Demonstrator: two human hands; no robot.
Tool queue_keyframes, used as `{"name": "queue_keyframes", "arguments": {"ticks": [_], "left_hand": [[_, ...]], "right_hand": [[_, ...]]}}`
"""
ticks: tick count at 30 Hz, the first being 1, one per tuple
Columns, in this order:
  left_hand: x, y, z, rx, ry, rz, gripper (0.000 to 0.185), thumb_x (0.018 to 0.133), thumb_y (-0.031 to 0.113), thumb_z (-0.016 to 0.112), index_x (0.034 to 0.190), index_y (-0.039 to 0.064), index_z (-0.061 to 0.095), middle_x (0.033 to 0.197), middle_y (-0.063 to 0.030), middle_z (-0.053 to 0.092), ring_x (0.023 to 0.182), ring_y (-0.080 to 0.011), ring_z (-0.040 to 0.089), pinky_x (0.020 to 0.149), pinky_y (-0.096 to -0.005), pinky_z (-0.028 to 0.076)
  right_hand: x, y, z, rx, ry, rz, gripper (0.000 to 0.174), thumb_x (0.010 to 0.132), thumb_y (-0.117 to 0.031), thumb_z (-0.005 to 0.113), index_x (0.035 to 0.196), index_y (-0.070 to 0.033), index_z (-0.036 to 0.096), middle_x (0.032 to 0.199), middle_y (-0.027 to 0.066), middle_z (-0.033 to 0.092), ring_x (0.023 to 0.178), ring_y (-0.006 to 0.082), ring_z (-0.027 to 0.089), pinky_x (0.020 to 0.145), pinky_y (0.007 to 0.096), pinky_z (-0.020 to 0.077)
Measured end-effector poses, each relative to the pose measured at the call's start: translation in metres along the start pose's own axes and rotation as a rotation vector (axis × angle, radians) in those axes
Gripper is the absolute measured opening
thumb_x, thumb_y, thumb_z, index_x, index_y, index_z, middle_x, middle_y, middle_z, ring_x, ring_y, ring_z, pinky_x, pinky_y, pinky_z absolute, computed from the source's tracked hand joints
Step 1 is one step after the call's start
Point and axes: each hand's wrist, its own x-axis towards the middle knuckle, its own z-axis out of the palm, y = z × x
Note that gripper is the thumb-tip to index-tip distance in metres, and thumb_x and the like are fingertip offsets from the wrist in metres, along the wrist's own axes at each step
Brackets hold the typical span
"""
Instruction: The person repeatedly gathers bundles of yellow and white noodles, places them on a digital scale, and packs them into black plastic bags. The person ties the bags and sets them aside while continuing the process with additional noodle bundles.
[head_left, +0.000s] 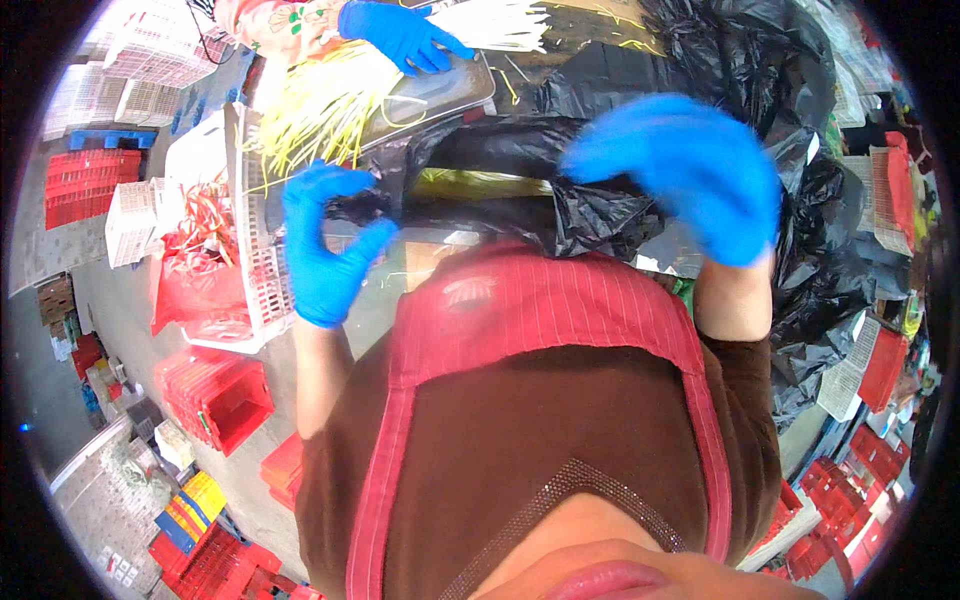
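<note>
My left hand (330, 247), in a blue glove, has its fingers and thumb curved apart at the left end of a black plastic bag (480, 214). Yellow-green strands (487, 184) show through a long gap in the plastic. Over the bag's right end is my right hand (686, 176), gloved in blue and blurred; its fingertips point left, and whether they grip the plastic cannot be told. A bundle of thin yellow-green strands (330, 97) lies beyond my left hand, beside a metal tray (435, 94). White strand ends (502, 26) show farther back.
A co-worker's blue-gloved hand (405, 34) rests by the strands and tray at the top. Crumpled black plastic (802, 195) is heaped on the right. A white basket (262, 262) with a red bag (202, 289) stands left of me, with stacked red crates (214, 394) below it.
</note>
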Motion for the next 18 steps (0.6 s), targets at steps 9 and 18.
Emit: {"name": "queue_keyframes", "arguments": {"ticks": [9, 18], "left_hand": [[-0.018, -0.031, 0.013, -0.199, 0.236, -0.202, 0.008, 0.087, 0.002, 0.064, 0.095, 0.003, 0.062, 0.097, -0.0079, 0.062, 0.093, -0.0195, 0.058, 0.085, -0.031, 0.044], [-0.03, -0.024, 0.002, 0.431, 0.027, 0.052, 0.035, 0.07, 0.02, 0.08, 0.1, 0.011, 0.066, 0.108, -0.0102, 0.058, 0.102, -0.0307, 0.053, 0.093, -0.0429, 0.039]], "right_hand": [[0.039, 0.136, 0.202, -0.279, -0.439, 0.342, 0.039, 0.087, -0.03, 0.057, 0.119, -0.007, 0.06, 0.11, 0.0227, 0.064, 0.099, 0.0413, 0.062, 0.086, 0.0465, 0.0498], [0.034, 0.153, 0.255, 0.057, -0.034, 0.076, 0.048, 0.085, -0.038, 0.06, 0.123, -0.01, 0.052, 0.116, 0.021, 0.06, 0.105, 0.0392, 0.058, 0.088, 0.0455, 0.0462]]}}
